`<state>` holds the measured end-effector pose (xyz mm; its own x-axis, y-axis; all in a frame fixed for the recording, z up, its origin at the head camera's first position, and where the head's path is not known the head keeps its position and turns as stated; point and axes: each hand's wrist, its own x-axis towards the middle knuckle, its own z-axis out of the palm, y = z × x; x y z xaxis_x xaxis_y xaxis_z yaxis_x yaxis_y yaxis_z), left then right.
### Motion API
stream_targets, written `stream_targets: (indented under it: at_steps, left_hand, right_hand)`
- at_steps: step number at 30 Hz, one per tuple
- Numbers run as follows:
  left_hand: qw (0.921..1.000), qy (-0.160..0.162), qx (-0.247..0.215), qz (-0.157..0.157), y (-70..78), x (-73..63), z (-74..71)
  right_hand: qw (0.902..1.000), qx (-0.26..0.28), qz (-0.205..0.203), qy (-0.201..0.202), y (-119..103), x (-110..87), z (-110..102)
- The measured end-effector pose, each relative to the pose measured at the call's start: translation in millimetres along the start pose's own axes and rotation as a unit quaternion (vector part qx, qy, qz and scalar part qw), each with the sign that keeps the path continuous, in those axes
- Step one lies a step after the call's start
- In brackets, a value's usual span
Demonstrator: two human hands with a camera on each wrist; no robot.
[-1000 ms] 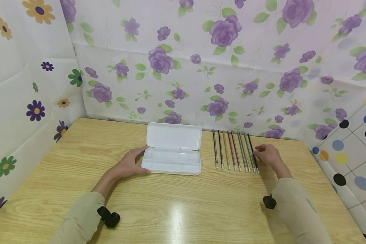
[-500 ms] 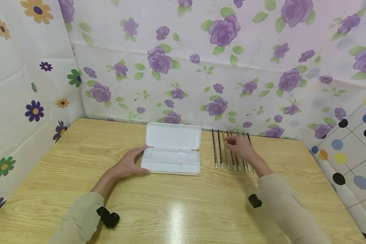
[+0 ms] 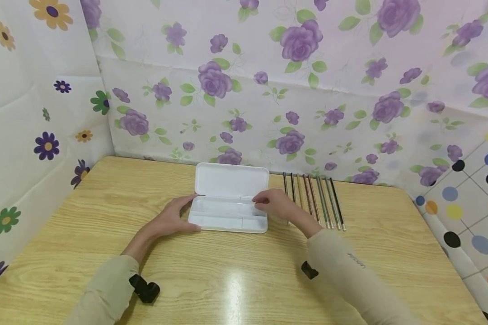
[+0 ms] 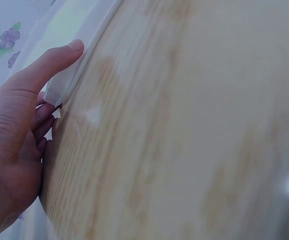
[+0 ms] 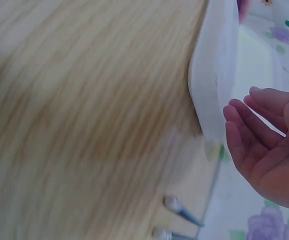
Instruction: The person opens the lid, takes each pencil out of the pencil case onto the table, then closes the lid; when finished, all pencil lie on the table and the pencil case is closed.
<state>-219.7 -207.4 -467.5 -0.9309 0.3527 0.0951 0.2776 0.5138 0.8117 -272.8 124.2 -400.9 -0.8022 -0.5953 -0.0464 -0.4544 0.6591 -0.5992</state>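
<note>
A white pencil case point(image 3: 227, 223) lies with its lid point(image 3: 232, 180) raised and its divided inside bare. At its left end my left hand point(image 3: 168, 221) holds it, thumb on the front edge and fingers behind the corner. The left wrist view shows that thumb against the case wall point(image 4: 67, 82). Over the right end of the case is my right hand point(image 3: 278, 203), its fingers loosely bent with nothing between them in the right wrist view. To the right lies a row of several pencils point(image 3: 323, 203), eraser ends toward me; my right hand and forearm partly cover the leftmost ones.
All of it stands on a wood-grain table point(image 3: 211, 275). A flowered cloth point(image 3: 244, 90) hangs right behind the case and pencils. Patterned cloths close off the left and right sides.
My right hand has travelled left from the rightmost pencil, across the row, to the right end of the case. My left hand and the case have stayed still.
</note>
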Motion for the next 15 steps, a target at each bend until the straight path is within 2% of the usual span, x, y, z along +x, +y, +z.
stream_targets:
  at_steps: [8, 15]
  left_hand:
    - [0.9999, 0.002, -0.008, 0.013, -1.7, 0.5, 0.8]
    - [0.9997, 0.001, -0.022, 0.008, -0.5, 0.0, -0.9]
  right_hand:
    - [0.9992, 0.018, -0.023, -0.026, -15.9, 16.7, 24.2]
    - [0.9982, -0.006, -0.038, -0.046, -24.3, 23.7, 32.6]
